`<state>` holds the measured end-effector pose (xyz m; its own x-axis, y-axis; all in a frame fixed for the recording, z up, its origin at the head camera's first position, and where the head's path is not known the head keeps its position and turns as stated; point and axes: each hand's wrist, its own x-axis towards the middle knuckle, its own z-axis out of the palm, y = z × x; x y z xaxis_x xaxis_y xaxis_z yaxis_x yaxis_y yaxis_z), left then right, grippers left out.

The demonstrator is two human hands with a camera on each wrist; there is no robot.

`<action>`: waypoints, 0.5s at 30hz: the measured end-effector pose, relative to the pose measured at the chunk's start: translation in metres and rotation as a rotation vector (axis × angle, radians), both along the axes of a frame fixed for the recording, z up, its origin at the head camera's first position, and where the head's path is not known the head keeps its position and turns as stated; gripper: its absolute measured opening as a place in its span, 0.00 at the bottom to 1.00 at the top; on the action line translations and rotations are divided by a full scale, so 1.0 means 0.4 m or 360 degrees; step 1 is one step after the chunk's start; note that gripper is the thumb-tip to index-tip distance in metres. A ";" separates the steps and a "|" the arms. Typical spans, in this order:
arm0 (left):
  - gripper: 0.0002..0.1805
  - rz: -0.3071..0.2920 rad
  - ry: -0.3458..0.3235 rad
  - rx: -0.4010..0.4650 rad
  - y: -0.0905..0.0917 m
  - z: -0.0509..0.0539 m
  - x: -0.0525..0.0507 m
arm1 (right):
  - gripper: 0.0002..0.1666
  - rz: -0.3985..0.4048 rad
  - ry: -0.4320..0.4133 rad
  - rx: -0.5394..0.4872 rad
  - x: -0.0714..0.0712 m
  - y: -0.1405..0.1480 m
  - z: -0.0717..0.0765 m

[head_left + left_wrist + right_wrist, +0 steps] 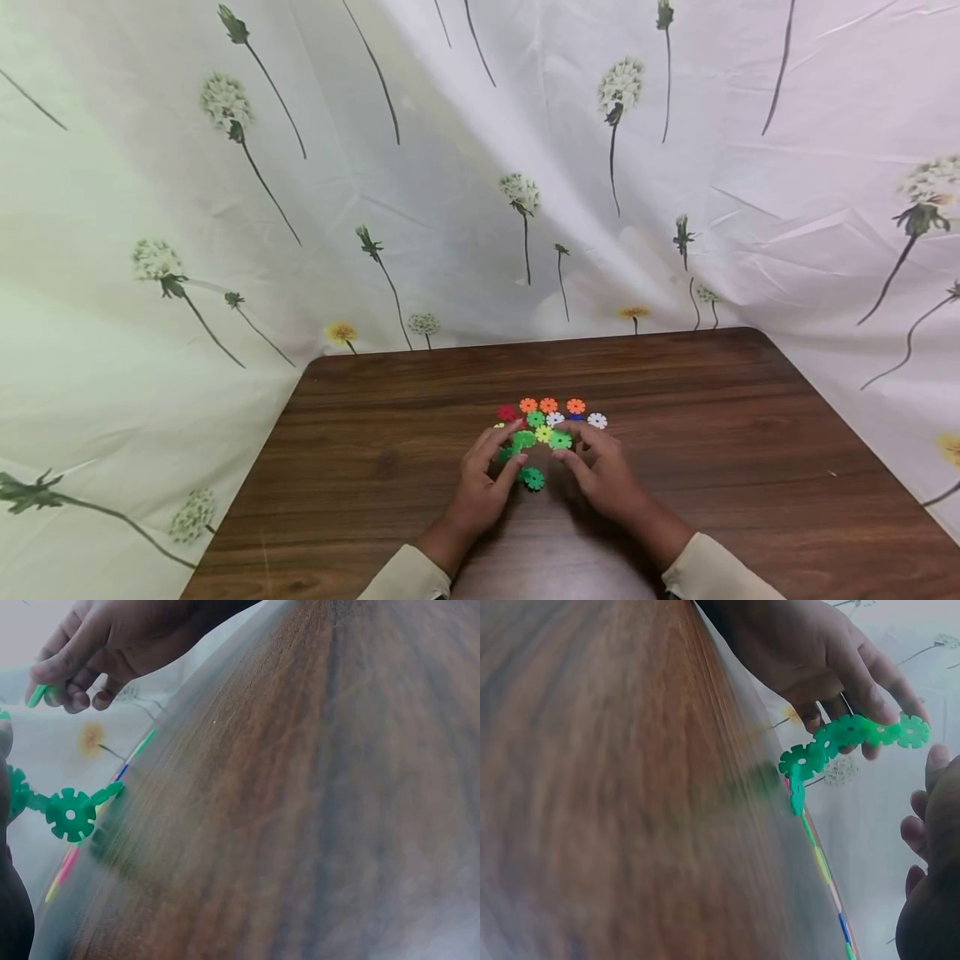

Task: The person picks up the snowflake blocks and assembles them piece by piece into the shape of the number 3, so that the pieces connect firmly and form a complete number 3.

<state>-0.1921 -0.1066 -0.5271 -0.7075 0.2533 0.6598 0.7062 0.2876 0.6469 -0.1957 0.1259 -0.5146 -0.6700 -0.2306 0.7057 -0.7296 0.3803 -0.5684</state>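
My left hand (pixel 483 487) pinches a chain of joined green notched discs (pixel 523 438). In the right wrist view the chain (pixel 826 742) stretches below that hand (pixel 817 656), its lower end hanging down near the tabletop. My right hand (pixel 609 477) faces it from the right, holding a single green disc (pixel 560 440) between thumb and fingers. The left wrist view shows this disc (pixel 36 695) edge-on at the right hand's fingertips, apart from the chain (pixel 70 814). Fingers partly hide the chain's upper end.
Loose notched discs lie flat beyond the hands: orange (pixel 575 406), red (pixel 507 412), white (pixel 597 421), yellow (pixel 543 434), green (pixel 535 419) and a partly covered blue one. They rest on a dark wooden table (pixel 360 483). A flower-printed cloth (pixel 465 275) hangs behind its far edge.
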 end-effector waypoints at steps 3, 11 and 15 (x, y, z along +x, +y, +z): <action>0.27 -0.0003 -0.0006 -0.0015 0.001 0.001 0.002 | 0.20 0.0025 -0.0079 -0.0018 0.006 -0.002 0.005; 0.29 -0.0003 0.0016 -0.0052 0.005 -0.002 0.000 | 0.19 0.0030 -0.0187 -0.0046 0.018 -0.013 0.017; 0.30 -0.0002 0.0038 -0.0061 0.008 -0.003 -0.001 | 0.19 0.0029 -0.0236 -0.0062 0.020 -0.017 0.019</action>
